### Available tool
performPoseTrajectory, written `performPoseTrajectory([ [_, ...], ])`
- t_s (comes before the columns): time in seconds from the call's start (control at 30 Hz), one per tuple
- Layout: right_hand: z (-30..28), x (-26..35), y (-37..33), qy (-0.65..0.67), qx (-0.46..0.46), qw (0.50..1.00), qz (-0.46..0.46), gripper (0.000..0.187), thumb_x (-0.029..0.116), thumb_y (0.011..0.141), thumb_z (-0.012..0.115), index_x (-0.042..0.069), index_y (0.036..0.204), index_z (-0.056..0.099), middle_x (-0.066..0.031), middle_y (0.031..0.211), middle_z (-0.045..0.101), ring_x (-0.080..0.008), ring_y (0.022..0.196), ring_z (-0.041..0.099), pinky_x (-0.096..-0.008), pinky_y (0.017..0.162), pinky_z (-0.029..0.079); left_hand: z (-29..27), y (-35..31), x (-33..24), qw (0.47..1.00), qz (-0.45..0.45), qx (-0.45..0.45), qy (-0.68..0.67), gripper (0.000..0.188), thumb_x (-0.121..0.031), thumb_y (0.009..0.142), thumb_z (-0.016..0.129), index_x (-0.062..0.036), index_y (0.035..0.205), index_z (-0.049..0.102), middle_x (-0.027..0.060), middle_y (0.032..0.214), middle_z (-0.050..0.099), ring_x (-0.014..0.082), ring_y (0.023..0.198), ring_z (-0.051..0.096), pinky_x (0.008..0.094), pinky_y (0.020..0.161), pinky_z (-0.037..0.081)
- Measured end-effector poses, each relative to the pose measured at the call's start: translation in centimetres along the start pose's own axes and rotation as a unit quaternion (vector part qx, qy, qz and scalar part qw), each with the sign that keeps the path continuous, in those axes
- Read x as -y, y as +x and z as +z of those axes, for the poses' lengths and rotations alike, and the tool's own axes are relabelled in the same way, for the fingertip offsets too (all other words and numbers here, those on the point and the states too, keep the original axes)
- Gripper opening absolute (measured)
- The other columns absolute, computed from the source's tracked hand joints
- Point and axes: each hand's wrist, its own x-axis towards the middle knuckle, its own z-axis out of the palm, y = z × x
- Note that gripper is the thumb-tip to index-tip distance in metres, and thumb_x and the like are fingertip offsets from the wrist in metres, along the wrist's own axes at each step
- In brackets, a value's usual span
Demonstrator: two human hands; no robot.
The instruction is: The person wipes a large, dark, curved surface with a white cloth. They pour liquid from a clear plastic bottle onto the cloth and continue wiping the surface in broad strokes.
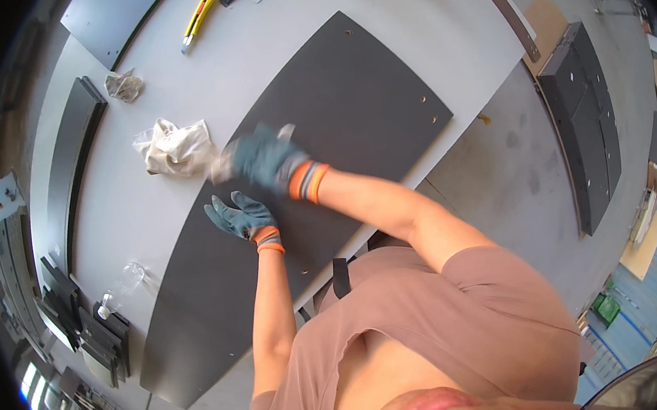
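Note:
A large dark grey panel with small holes near its ends lies across the light table in front of me. My left hand, in a blue-grey glove with an orange cuff, is over the panel with its fingers spread and nothing in them. Just beyond it, my gloved right hand is smeared by motion. Whitish rag sticks out on both sides of its fingers, which are closed round it. A crumpled white cloth lies on the table to the left, close to the rag.
A yellow utility knife lies at the far side, near a smaller crumpled cloth. Dark boards stand along the left, with a clear plastic bottle nearby. More dark panels are stacked at the right, past the table edge.

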Motion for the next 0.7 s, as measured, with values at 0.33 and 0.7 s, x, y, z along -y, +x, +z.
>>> performPoseTrajectory([
  [0.33,-5.8,-32.6,-5.2,0.031,-0.26,0.941,0.216,0.043,0.003,0.094,0.059,0.0,0.137,0.061,-0.0209,0.138,0.064,-0.0388,0.13,0.06,-0.0446,0.11,0.05,1.1,-0.1,-2.7,0.985,0.024,0.041,0.167,0.055,-0.037,0.099,0.067,-0.0012,0.14,0.058,0.0222,0.149,0.053,0.0405,0.14,0.05,0.0566,0.119,0.034],
  [0.7,5.5,-12.0,15.0,0.042,0.067,0.982,-0.171,0.046,0.03,0.103,0.045,0.027,0.148,0.056,-0.0066,0.156,0.053,-0.0258,0.144,0.05,-0.0504,0.124,0.029,1.2,-0.2,-2.6,0.988,0.013,0.057,0.144,0.054,-0.035,0.1,0.064,0.0011,0.139,0.059,0.0219,0.149,0.056,0.0418,0.142,0.049,0.0573,0.123,0.03],
])
